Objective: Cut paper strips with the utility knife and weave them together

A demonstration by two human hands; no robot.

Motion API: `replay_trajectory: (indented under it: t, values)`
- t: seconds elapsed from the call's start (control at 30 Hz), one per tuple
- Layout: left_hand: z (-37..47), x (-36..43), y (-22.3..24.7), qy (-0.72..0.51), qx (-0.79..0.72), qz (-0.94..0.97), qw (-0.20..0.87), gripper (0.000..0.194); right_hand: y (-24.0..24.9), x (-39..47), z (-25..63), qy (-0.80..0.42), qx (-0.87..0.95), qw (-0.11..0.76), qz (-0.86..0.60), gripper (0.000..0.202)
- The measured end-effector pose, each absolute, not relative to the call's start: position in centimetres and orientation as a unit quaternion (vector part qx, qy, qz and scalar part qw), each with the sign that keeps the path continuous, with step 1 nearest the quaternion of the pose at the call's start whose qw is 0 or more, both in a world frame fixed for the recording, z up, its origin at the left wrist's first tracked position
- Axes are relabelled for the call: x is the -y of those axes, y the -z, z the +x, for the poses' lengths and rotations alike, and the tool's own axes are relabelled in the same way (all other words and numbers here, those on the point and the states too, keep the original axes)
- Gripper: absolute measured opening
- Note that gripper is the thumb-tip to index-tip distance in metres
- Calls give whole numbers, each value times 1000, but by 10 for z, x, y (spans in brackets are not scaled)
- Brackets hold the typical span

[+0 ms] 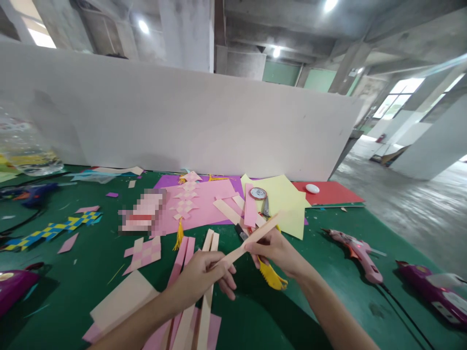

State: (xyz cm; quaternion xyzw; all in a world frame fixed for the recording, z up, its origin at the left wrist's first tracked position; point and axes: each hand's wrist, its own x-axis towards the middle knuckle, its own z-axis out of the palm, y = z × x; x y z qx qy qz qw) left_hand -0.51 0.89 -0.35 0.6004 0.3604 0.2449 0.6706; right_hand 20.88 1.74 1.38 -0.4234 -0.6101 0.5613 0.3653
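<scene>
Between my two hands a peach paper strip (pixel 239 250) is held at a slant above the table. My left hand (pixel 209 274) pinches its lower end, and my right hand (pixel 272 248) grips it near the middle, fingers closed. Below my left hand lie long folded pink strips (pixel 178 262) and peach strips (pixel 206 311). A yellow tassel (pixel 272 277) hangs or lies just under my right hand; I cannot tell which. Left of the strips rests a small woven pink-and-peach paper piece (pixel 143 253). Behind it is a longer woven piece (pixel 186 197) with a yellow tassel.
A pink glue gun (pixel 355 250) with a cord and a purple tool (pixel 434 291) lie at right. Pink sheets (pixel 215 189), yellow sheets (pixel 288 194) and a red sheet (pixel 335 193) are spread at the back, before a white partition (pixel 189 116). A blue-yellow woven strip (pixel 54 231) lies left.
</scene>
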Motion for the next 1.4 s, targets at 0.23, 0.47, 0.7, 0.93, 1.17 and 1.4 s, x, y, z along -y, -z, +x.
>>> replay_trajectory:
  t: [0.23,0.47,0.7,0.93,1.17,1.4]
  values:
    - [-4,-11,2,-266,-376,598,656,30,-21,-23,233,-522,601,395,-458,24]
    - [-8,-16,2,-280,-385,575,665,30,-27,-27,255,-495,569,472,-456,31]
    - [-8,-15,-3,-254,-341,473,772,49,-18,-21,228,-550,638,376,-387,20]
    - [-7,-10,-10,-213,-368,491,760,26,-7,-21,208,-563,629,385,-374,34]
    - [-3,-11,-8,-265,-413,553,673,31,-6,-16,198,-574,614,334,-426,35]
    - [-5,-9,-3,-232,-389,569,686,33,0,-18,195,-553,601,362,-450,44]
